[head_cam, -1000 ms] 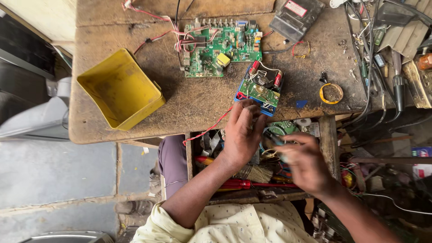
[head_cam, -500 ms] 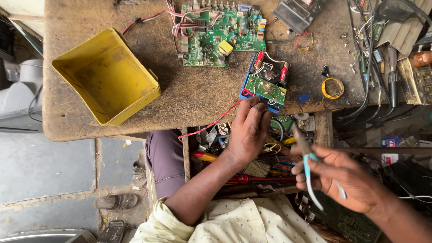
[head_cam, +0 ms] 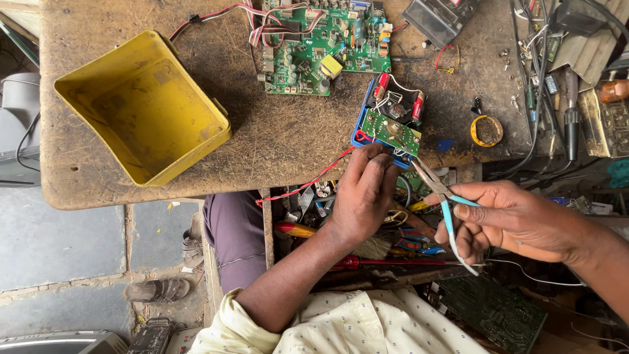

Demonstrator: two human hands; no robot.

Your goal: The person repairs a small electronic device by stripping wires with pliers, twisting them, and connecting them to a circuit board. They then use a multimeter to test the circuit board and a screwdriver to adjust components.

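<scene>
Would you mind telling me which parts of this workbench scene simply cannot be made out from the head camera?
- Near edge of the small green circuit board: covered by the left hand.
- Pliers tip: too small to tell whether it touches the board.
- Large green circuit board: far side cut off by the top edge.
- Open drawer contents: largely hidden by both forearms.
- Right hand: its palm side faces away.

The person wore a pale cream shirt [head_cam: 367, 324] sprinkled with small dark dots, its sleeve [head_cam: 226, 321] rolled up past the elbow. Purple trousers [head_cam: 236, 229] covered the leg below. Both forearms and hands were bare.
</scene>
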